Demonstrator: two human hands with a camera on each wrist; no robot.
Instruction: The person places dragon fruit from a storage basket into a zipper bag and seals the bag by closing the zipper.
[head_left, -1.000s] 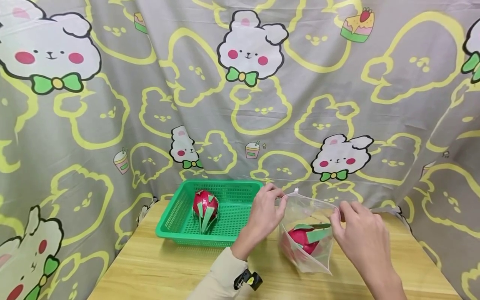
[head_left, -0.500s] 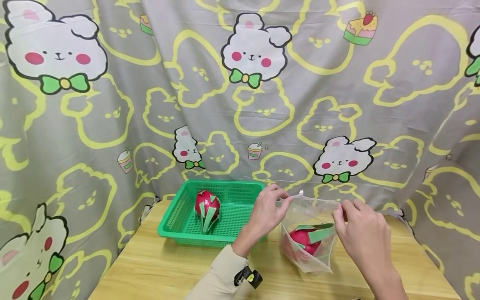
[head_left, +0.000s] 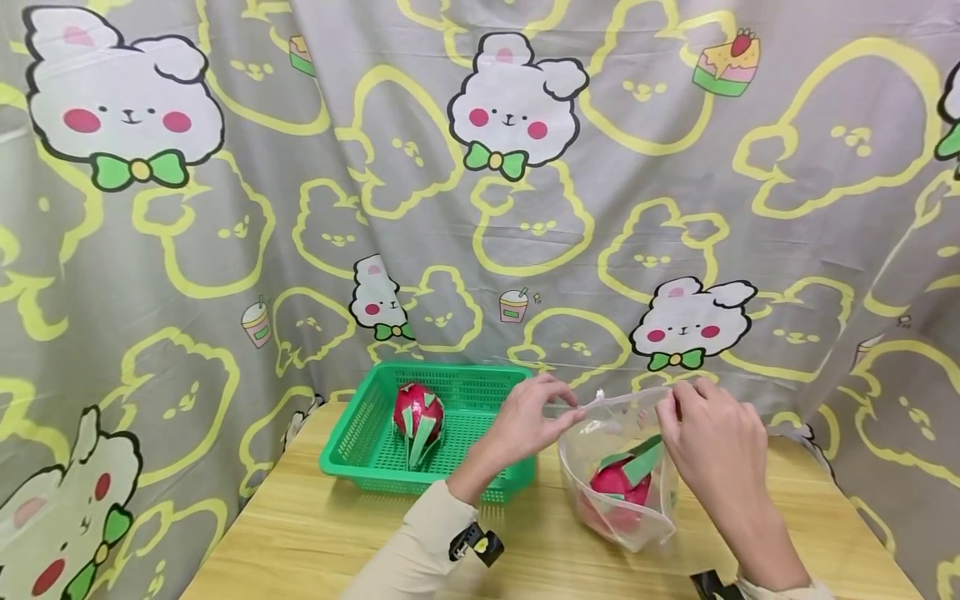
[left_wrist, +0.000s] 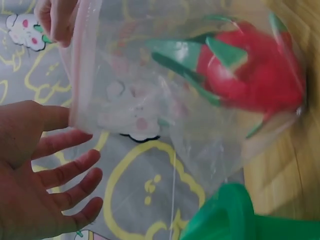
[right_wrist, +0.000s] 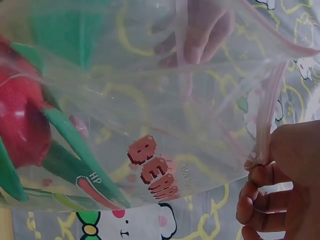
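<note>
A clear zip bag stands on the table, its mouth facing up. Inside it lies a red dragon fruit with green leafy scales, seen through the plastic. My left hand pinches one end of the bag's rim between thumb and index finger; its other fingers spread loosely in the left wrist view. At the opposite end, my right hand grips the rim with curled fingers. A pink seal strip edges the mouth, and red lettering shows on the bag in the right wrist view. A small white slider sits on the rim.
Left of the bag, a green perforated basket holds a second dragon fruit. Both rest on a wooden table. A grey patterned curtain hangs behind and at the sides.
My right hand has shifted slightly left and upward with its end of the rim, and the mouth has changed shape. The dragon fruit in the bag looks a little lower. The head view has shifted slightly.
</note>
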